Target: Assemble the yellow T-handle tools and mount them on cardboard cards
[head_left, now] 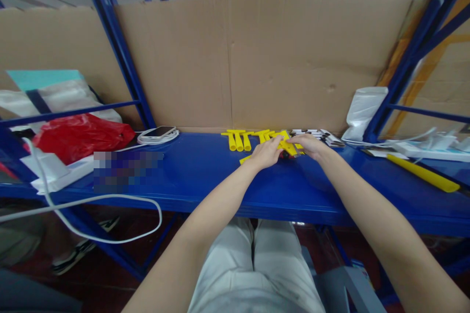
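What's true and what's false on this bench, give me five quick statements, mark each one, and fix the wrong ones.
1. The left hand and the right hand are both at a cluster of yellow pieces. True.
2. The red plastic bag is to the right of the right hand. False: it is at the left, beyond the left hand.
3. T-shaped yellow pieces are in a row to the left of the left hand. True.
4. The panel behind the tabletop is blue metal. False: it is brown cardboard; the tabletop is blue.
5. A smartphone lies by a coiled white cable. True.
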Demonstrator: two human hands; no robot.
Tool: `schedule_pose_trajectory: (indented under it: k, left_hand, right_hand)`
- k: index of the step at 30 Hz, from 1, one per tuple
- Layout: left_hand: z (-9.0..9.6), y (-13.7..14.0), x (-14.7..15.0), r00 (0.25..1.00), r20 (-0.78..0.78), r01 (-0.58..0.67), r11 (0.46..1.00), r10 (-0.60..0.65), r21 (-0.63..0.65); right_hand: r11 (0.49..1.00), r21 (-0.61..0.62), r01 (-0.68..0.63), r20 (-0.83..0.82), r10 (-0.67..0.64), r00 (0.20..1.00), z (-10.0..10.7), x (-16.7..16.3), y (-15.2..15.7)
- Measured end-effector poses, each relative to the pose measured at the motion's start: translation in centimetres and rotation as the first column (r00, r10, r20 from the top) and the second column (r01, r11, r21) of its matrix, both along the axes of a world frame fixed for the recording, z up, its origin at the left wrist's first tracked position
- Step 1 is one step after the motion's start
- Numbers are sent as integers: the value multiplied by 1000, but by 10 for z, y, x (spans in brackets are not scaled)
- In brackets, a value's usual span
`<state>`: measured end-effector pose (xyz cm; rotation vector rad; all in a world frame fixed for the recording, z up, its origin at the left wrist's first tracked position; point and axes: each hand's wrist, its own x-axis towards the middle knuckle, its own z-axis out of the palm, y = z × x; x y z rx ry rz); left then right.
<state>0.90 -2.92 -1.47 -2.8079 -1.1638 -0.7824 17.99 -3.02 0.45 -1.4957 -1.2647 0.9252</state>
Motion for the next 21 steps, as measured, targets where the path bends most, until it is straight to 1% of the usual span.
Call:
schedule_pose_trajectory:
  k: [4,11,16,17,18,19,20,21]
  left_hand:
    - [0,0,-2,998,-54,-33,999,32,-24]
    - [4,-1,-2,990,-114,-88,996,88,0]
    - [3,0,-2,987,-125,-100,995,100,0]
    - [3,1,-2,987,-125,-107,994,106,-1]
    - [3,1,-3,986,-127,-112,994,111,-4]
    - [3,2,-3,985,-132,-117,993,116,-6]
    - [2,3,-3,983,-138,-122,993,120,-8]
    - [2,3,-3,982,-145,-124,992,122,-10]
  right_hand:
    - [1000,10,16,-14,-16,1000,1,-6,-3]
    - [1000,17,-6,-21,6,1000,3,-10,-6]
    - [994,16,-106,-14,106,994,1,-2,-2]
    - [995,26,-98,24,98,995,0,3,0]
    - [997,38,-63,100,59,993,-1,9,3]
    - [999,54,-3,222,-9,975,-3,17,5]
    - [993,85,77,384,-104,918,-5,26,8]
    - [979,116,167,553,-203,808,-8,38,12]
